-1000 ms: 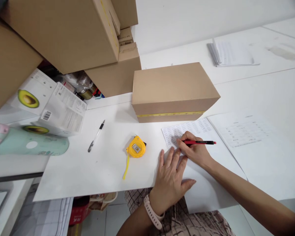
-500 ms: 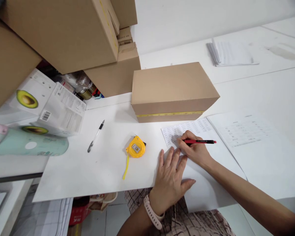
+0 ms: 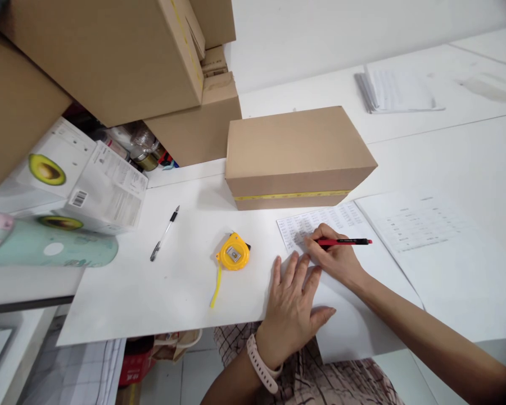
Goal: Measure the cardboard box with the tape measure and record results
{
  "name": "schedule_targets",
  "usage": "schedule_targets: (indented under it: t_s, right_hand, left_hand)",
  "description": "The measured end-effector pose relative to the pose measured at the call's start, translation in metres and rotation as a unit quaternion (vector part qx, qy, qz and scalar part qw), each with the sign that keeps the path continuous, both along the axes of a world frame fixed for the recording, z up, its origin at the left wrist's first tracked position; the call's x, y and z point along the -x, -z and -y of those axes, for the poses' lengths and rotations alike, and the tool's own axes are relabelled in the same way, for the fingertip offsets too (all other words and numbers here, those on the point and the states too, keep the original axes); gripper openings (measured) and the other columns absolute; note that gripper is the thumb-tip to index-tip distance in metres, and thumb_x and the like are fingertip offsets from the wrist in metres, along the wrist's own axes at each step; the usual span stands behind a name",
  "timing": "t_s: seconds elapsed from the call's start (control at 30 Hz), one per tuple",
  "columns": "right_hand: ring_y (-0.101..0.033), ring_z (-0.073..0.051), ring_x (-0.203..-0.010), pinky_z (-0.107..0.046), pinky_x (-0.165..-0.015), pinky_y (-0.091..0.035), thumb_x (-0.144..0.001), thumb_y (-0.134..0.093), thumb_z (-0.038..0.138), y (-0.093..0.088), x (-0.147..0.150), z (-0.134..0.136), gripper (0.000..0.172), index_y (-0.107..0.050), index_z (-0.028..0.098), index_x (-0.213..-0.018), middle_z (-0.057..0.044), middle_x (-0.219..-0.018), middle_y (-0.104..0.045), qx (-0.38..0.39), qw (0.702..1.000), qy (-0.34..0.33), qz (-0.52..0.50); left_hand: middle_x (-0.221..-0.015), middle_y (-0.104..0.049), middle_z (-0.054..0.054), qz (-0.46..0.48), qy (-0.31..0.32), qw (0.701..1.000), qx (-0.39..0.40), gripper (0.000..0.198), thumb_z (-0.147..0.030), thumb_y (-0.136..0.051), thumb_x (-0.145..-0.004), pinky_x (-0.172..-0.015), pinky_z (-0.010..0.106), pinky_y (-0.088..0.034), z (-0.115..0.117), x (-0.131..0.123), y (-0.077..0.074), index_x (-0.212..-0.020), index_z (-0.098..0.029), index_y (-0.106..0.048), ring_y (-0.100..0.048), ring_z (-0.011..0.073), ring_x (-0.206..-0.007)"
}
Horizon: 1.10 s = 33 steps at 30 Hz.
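My right hand (image 3: 336,257) is closed round a red pen (image 3: 349,242), its tip on a printed sheet (image 3: 320,220) that lies in front of a brown cardboard box (image 3: 295,152). My left hand (image 3: 293,306) rests flat on the white table (image 3: 172,287) with fingers spread, pressing the sheet's near left corner; a pale watch band is on that wrist. A yellow tape measure (image 3: 233,256) with its strap trailing toward me lies just left of my left hand.
A black pen (image 3: 165,233) lies left of the tape measure. Stacked cardboard boxes (image 3: 109,56), a white avocado-print box (image 3: 80,180) and a mint bottle (image 3: 46,244) crowd the left. More printed sheets (image 3: 413,225) lie right; a paper stack (image 3: 396,93) sits far back.
The red pen in my right hand has shifted very slightly on the sheet. My left hand has stayed flat in place.
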State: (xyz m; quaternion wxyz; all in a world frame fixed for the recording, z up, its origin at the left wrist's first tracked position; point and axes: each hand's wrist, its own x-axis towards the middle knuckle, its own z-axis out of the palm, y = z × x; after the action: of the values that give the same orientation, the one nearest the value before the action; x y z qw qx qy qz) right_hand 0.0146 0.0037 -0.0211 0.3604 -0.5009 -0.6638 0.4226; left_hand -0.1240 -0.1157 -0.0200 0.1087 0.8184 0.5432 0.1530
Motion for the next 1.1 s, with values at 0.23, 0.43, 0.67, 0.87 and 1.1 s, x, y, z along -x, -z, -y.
schedule_targets:
  t_s: [0.23,0.43,0.67,0.87,1.1]
  right_hand:
    - [-0.042,-0.012,-0.056,-0.028,-0.053,-0.035,-0.087,-0.063,0.028,0.002,0.0,0.0,0.026,-0.046,0.023,-0.067,0.005,-0.059,-0.047,-0.009,1.0,0.005,-0.013]
    - [-0.041,-0.012,-0.056,-0.028,-0.054,-0.035,-0.088,-0.062,0.027,0.003,-0.001,0.0,0.026,-0.046,0.023,-0.068,0.005,-0.059,-0.046,-0.014,1.0,0.007,0.008]
    - [-0.041,-0.012,-0.056,-0.028,-0.054,-0.034,-0.088,-0.062,0.027,0.003,0.0,-0.001,0.026,-0.045,0.024,-0.068,0.005,-0.059,-0.045,-0.006,1.0,0.007,0.001]
    - [-0.046,-0.013,-0.055,-0.028,-0.053,-0.038,-0.093,-0.062,0.035,-0.001,-0.007,0.001,0.019,-0.054,0.024,-0.08,0.003,-0.065,-0.054,-0.046,0.998,0.034,0.015]
    - [-0.064,-0.031,-0.112,-0.039,-0.081,-0.051,-0.096,-0.044,0.016,-0.004,-0.072,0.007,0.034,-0.063,0.023,-0.123,-0.013,-0.122,-0.069,-0.261,0.907,-0.002,0.332]
  left_hand:
    - [-0.163,-0.037,0.016,0.004,-0.003,1.0,-0.001,0.069,-0.061,-0.045,-0.099,-0.125,0.062,-0.02,0.0,0.0,-0.001,-0.15,-0.014,-0.042,-0.021,0.0338,-0.156]
    - [-0.163,-0.037,0.016,0.002,-0.002,1.0,-0.005,0.069,-0.06,-0.046,-0.099,-0.125,0.062,-0.019,0.001,0.0,0.0,-0.15,-0.014,-0.043,-0.02,0.0337,-0.156]
    - [-0.162,-0.038,0.017,0.006,-0.003,1.0,-0.009,0.069,-0.06,-0.047,-0.098,-0.125,0.062,-0.02,0.0,0.001,0.0,-0.15,-0.014,-0.043,-0.02,0.0337,-0.156]
    - [-0.162,-0.039,0.014,0.015,-0.01,1.0,-0.023,0.065,-0.058,-0.049,-0.099,-0.126,0.06,-0.02,0.001,0.0,0.0,-0.146,-0.015,-0.047,-0.022,0.0318,-0.156]
    - [-0.161,-0.042,0.013,0.043,-0.013,0.999,-0.018,0.062,-0.056,-0.053,-0.098,-0.124,0.061,-0.024,-0.001,0.0,-0.001,-0.145,-0.016,-0.048,-0.029,0.0331,-0.153]
